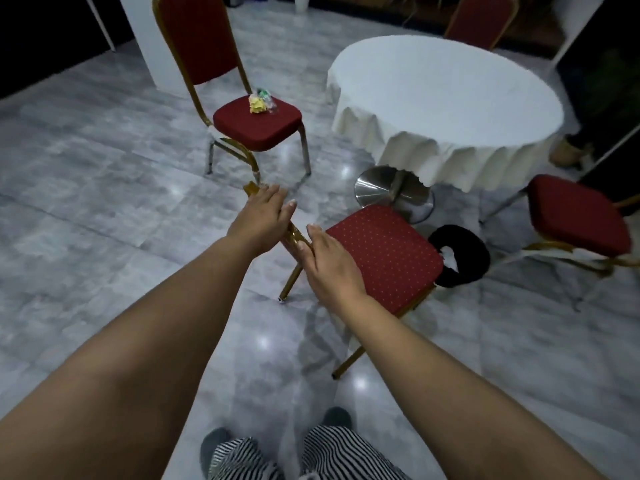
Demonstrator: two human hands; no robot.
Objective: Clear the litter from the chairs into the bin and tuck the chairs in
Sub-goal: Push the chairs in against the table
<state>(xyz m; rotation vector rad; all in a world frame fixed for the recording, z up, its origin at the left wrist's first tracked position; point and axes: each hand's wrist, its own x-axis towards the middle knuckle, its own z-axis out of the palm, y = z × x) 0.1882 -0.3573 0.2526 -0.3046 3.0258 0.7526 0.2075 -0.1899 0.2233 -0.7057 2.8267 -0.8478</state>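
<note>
A red chair [384, 252] with a gold frame stands right in front of me, its seat bare. My left hand [261, 216] and my right hand [329, 261] both rest on the top edge of its backrest, fingers laid over the gold rail. A black bin [460, 254] with a white scrap inside stands on the floor just right of this chair. Farther back on the left, a second red chair [256, 123] carries litter [261, 102]: a crumpled yellow paper and a clear plastic piece with green.
A round table [446, 109] with a white cloth and a steel pedestal base [394, 194] stands at the right. A third red chair [578, 216] sits at the far right, a fourth [481, 19] behind the table. A white pillar [149, 39] rises at the back left.
</note>
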